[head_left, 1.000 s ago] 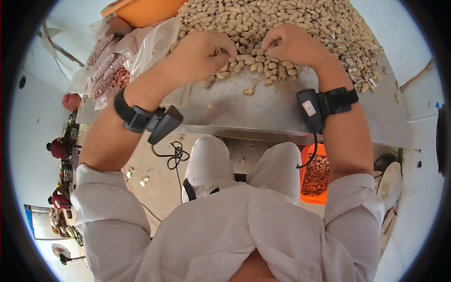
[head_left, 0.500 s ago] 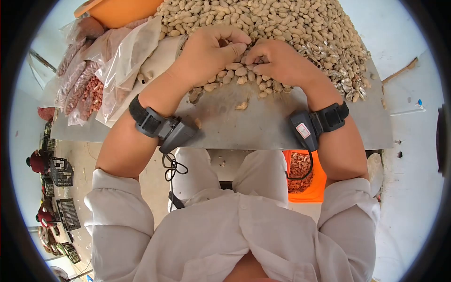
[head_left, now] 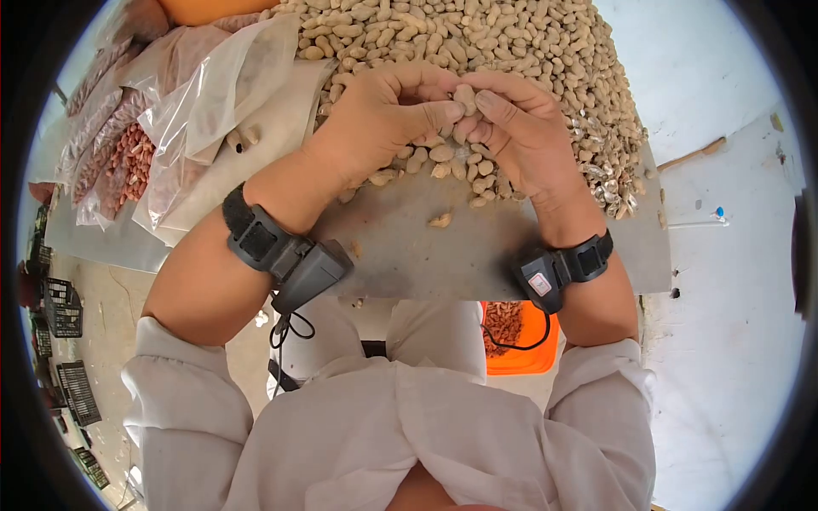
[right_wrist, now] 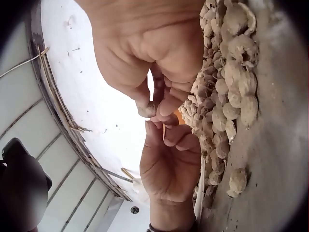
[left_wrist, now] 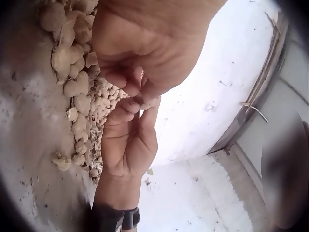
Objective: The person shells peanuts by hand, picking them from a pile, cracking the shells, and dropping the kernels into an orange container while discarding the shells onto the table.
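Lg metal table [head_left: 409, 247] w/ big heap of unshelled peanuts [head_left: 511, 43] across its far part; plastic bags [head_left: 213, 81] w/ red kernels [head_left: 134, 162] on L side, next to heap. Orange tub [head_left: 538, 353] w/ reddish bits [head_left: 504, 325] below table edge, by R knee. L hand [head_left: 366, 111] & R hand [head_left: 535, 140] meet over heap's near edge, thumbs + fingers of both pinching one peanut [head_left: 465, 97] betw. them. Stray shell pc. [head_left: 440, 221] on table nr. heap.

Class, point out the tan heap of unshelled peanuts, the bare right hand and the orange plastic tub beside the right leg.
Tan heap of unshelled peanuts [head_left: 528, 43], head view: upper part.
Bare right hand [head_left: 530, 136], head view: its middle.
Orange plastic tub [head_left: 537, 358], head view: bare wall.
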A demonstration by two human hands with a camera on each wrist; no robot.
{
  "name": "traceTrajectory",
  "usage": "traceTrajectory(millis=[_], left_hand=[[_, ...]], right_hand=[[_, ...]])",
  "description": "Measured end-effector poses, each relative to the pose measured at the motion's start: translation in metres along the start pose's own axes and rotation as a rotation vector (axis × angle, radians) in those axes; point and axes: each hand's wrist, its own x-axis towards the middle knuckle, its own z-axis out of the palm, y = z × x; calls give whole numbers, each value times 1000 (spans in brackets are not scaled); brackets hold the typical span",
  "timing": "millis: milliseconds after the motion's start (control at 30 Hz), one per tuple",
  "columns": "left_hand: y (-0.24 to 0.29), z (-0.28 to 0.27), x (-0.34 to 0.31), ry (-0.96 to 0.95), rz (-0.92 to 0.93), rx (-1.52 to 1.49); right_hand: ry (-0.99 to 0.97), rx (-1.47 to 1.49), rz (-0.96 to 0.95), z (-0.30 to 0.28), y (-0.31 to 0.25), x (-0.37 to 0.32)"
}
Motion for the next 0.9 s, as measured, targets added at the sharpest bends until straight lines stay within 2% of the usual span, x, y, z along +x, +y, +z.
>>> traceTrajectory(millis=[133,233,333,367,433,533,733,900], left_hand=[[-3,5,-2,-23,70,6],[-1,7,-4,0,57,-1],[10,7,-9,-25,-69,-11],[9,7,-8,-2,-52,55],[-1,6,-4,46,-15,184],[-18,7,1,72,254,368],[-20,9,0,123,152,317],[-11,11,-2,86,2,110]], right_hand=[[-11,63,25,-5,2,1],[-20,54,41,-3,0,0],[-34,25,71,0,-2,-3],[-37,15,82,2,-1,-3],[-53,-211,48,3,0,-3],[-35,-375,34,9,-1,-4],[14,-457,22,11,3,-5],[-12,-478,-24,14,-2,-5]])
